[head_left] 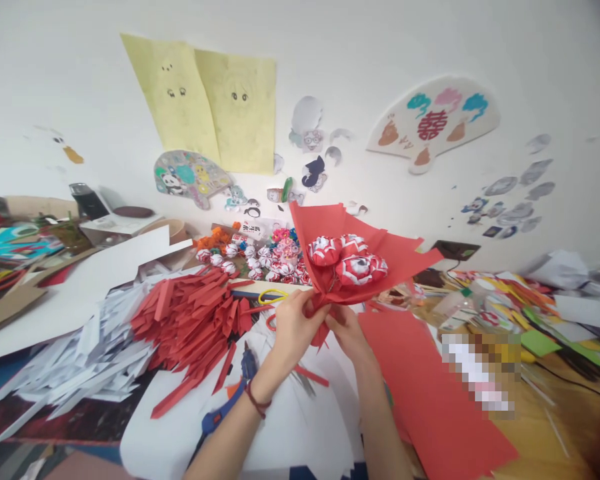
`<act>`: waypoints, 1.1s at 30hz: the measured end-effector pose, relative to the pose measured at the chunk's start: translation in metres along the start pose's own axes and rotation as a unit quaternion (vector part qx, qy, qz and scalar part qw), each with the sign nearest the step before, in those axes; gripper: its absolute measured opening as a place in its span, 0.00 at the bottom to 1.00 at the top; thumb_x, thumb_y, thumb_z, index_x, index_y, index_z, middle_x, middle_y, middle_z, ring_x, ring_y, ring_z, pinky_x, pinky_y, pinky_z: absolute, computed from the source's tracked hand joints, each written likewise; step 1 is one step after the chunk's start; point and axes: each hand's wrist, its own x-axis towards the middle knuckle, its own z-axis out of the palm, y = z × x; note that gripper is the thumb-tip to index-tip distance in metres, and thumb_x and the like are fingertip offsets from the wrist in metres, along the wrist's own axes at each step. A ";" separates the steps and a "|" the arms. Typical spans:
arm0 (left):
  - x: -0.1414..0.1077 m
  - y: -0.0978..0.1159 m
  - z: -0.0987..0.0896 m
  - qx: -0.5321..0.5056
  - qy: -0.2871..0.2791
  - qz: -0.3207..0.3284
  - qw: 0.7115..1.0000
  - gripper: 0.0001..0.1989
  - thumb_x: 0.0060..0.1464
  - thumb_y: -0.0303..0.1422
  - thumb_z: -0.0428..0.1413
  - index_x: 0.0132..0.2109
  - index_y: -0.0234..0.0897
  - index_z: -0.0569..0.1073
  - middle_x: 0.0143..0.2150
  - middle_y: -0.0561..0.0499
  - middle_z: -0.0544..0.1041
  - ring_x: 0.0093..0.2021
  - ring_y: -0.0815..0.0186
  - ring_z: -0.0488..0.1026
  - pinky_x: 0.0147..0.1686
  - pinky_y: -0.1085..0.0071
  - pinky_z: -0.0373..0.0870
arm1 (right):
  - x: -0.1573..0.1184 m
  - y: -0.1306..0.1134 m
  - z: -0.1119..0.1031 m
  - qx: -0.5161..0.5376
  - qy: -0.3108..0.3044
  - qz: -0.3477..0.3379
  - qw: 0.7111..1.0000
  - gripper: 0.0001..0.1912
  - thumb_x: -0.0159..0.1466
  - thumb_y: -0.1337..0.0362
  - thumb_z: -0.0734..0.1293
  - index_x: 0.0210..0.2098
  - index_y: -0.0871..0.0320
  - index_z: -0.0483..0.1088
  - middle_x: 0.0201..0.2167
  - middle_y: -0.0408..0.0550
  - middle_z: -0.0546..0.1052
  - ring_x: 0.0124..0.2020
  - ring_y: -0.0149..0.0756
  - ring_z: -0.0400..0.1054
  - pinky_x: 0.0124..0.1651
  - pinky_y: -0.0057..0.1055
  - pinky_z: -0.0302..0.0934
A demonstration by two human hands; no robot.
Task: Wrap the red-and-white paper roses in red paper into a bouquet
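Note:
Red paper [395,248] is wrapped around several red-and-white folded flowers [355,269], forming a bouquet that opens upward and to the right. At its gathered base, my left hand [300,325] pinches the red paper. Close beside it on the right, my right hand [347,331] also has its fingers closed on the base of the wrap. Below my hands lies white paper [310,407]. A blue glue gun [225,403] rests next to my left forearm, and yellow-handled scissors [273,295] lie behind my left hand.
Red paper strips [190,320] and white strips [95,353] are heaped at the left. A red sheet [430,387] lies at the right. Small paper flowers [265,260] stand in a box at the back. Colored scraps [545,327] cover the right side, before a decorated wall.

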 end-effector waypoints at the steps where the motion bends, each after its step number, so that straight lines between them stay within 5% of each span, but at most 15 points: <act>1: 0.000 0.001 -0.002 -0.005 0.007 -0.014 1.000 0.10 0.50 0.32 0.64 0.42 0.37 0.79 0.25 0.56 0.70 0.26 0.70 0.66 0.29 0.74 0.61 | 0.000 0.001 0.002 -0.001 0.011 -0.001 1.000 0.29 0.56 0.49 0.73 0.54 0.53 0.70 0.56 0.52 0.75 0.58 0.49 0.68 0.63 0.50 0.60; 7: -0.006 0.006 -0.003 -0.001 0.055 -0.027 0.998 0.09 0.51 0.31 0.64 0.42 0.39 0.78 0.28 0.55 0.72 0.28 0.69 0.67 0.31 0.73 0.62 | -0.004 0.012 0.015 -0.014 0.077 0.003 0.997 0.24 0.57 0.45 0.72 0.46 0.53 0.73 0.43 0.52 0.80 0.49 0.49 0.73 0.52 0.46 0.68; 12: -0.008 0.005 -0.002 0.002 0.075 0.001 0.997 0.08 0.52 0.30 0.62 0.41 0.38 0.77 0.29 0.53 0.73 0.28 0.68 0.68 0.30 0.73 0.63 | -0.006 0.014 0.021 -0.005 0.105 -0.008 0.994 0.23 0.58 0.47 0.72 0.47 0.52 0.73 0.46 0.51 0.79 0.48 0.46 0.73 0.51 0.43 0.68; 19: -0.009 0.003 0.001 0.013 0.086 0.035 0.996 0.05 0.53 0.28 0.59 0.39 0.37 0.77 0.30 0.52 0.72 0.29 0.68 0.69 0.30 0.73 0.63 | -0.012 0.016 0.027 -0.008 0.165 0.001 0.986 0.16 0.60 0.51 0.71 0.39 0.57 0.74 0.31 0.46 0.78 0.33 0.38 0.72 0.37 0.33 0.66; 26: -0.007 0.001 0.002 -0.007 0.084 0.029 0.996 0.05 0.55 0.30 0.59 0.39 0.36 0.78 0.29 0.53 0.70 0.28 0.69 0.67 0.31 0.73 0.63 | -0.012 0.004 0.034 -0.034 0.124 -0.020 0.992 0.22 0.57 0.60 0.73 0.51 0.54 0.71 0.48 0.47 0.78 0.49 0.40 0.71 0.52 0.33 0.65; 29: -0.007 0.003 0.002 -0.021 0.063 0.013 0.998 0.03 0.53 0.27 0.60 0.37 0.36 0.77 0.27 0.55 0.68 0.27 0.70 0.65 0.29 0.74 0.62 | -0.010 0.006 0.034 -0.057 0.137 -0.015 0.989 0.23 0.51 0.64 0.76 0.46 0.56 0.72 0.44 0.47 0.78 0.44 0.40 0.72 0.47 0.33 0.66; 33: -0.009 0.007 0.002 -0.010 0.045 0.003 0.999 0.03 0.51 0.26 0.61 0.34 0.36 0.76 0.27 0.55 0.67 0.28 0.70 0.65 0.30 0.74 0.62 | -0.008 0.010 0.033 -0.121 0.193 -0.002 0.974 0.11 0.51 0.66 0.73 0.35 0.60 0.74 0.31 0.45 0.78 0.32 0.36 0.69 0.37 0.31 0.64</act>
